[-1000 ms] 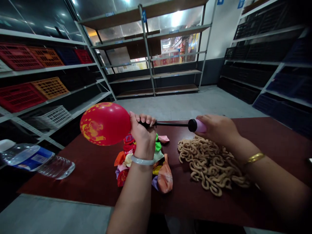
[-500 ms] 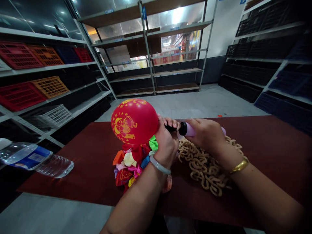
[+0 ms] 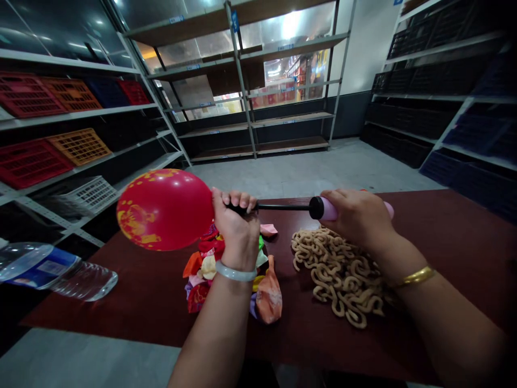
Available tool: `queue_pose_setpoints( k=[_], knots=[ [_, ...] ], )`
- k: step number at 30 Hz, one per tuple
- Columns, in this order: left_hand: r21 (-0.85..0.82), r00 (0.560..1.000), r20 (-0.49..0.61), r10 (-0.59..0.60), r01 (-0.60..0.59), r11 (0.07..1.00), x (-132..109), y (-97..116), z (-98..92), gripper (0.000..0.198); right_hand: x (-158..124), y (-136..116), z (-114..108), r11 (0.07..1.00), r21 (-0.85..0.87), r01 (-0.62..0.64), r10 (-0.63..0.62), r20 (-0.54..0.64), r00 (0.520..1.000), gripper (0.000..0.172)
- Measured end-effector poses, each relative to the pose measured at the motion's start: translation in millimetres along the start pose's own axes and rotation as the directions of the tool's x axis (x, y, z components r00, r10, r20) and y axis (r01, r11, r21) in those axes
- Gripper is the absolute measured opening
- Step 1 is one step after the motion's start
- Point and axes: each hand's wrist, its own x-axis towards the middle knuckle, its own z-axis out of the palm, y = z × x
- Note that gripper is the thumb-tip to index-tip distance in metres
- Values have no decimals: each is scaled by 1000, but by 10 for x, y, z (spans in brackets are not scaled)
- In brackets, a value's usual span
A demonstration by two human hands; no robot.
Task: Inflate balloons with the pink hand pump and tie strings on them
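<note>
Pump (image 3: 316,208) re-extended crosswise (seemingly level), balloon (image 3: 165,210) leftward.

Storeroom or warehouse, from the metal shelving (image 3: 242,82) and plastic crates (image 3: 79,146).

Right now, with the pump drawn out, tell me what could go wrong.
First, the red balloon already looks full and taut, so more air might burst it.
Second, its neck is hidden behind the left grip; if that hold slackened, the balloon could perhaps slip off the pump.
Third, the right grip is in front of the heap of tan curls in this view; a low swing might scatter some.
</note>
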Motion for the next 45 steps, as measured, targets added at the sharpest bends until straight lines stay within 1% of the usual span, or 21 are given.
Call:
queue_pose_setpoints(
  k=[3, 6, 8, 10, 13, 19, 21, 22, 25, 29, 33, 36, 38, 40, 42, 45],
  knots=[
    [-23, 996, 18, -87, 87, 996, -144, -263, -17, 39, -11, -138, -44, 1000, 0, 27, -27, 22, 999, 39],
    [-17, 982, 39, -187, 187, 982, -323, -494, -2, 39, -31, -303, -88, 999, 29, 40, -41, 30, 999, 38],
    [-6, 975, 44, -216, 216, 976, -411, -580, 20, 39, -41, -383, -100, 998, 52, 29, -30, 30, 999, 36],
    [9, 974, 44, -222, 222, 975, -440, -597, 39, 39, -44, -411, -86, 997, 70, 19, -22, 30, 999, 36],
    [37, 978, 49, -203, 202, 979, -358, -481, 50, 41, -33, -349, -26, 994, 107, 33, -36, 28, 999, 39],
    [30, 999, 16, -46, 46, 999, -24, 24, 28, 40, -12, -28, 62, 998, 55, 0, 1, -15, 1000, 38],
    [10, 1000, 11, -18, 18, 1000, 37, 103, 13, 40, -15, 58, 60, 999, 44, -4, 5, -23, 1000, 40],
    [3, 1000, 9, -16, 16, 1000, 53, 105, 3, 40, -18, 85, 56, 999, 37, -6, 7, -26, 1000, 41],
    [-12, 999, -17, -39, 39, 999, 47, -21, -43, 41, -26, 79, 37, 1000, -8, -4, 4, -24, 1000, 41],
    [-73, 988, -54, -147, 143, 987, -86, -333, -105, 41, -39, -116, 7, 996, -84, 32, -33, -8, 999, 41],
    [-93, 965, -22, -260, 257, 962, -293, -620, -117, 40, -62, -343, 11, 996, -68, 53, -52, 7, 999, 45],
    [-95, 960, -11, -281, 279, 956, -374, -716, -101, 41, -64, -409, 43, 999, -21, 24, -23, 34, 999, 44],
    [-75, 963, 4, -270, 269, 960, -359, -680, -86, 40, -53, -393, 61, 999, 41, 4, -6, 49, 999, 45],
    [-47, 969, 24, -245, 245, 968, -288, -557, -66, 41, -40, -336, 69, 996, 87, -17, 13, 47, 999, 47],
    [-23, 980, 25, -199, 199, 980, -180, -369, -46, 45, -32, -252, 66, 996, 89, -25, 23, 31, 999, 45],
    [11, 995, -22, -98, 98, 995, -22, -63, -22, 50, -32, -109, 59, 997, 71, -7, 5, 24, 1000, 41]
  ],
)
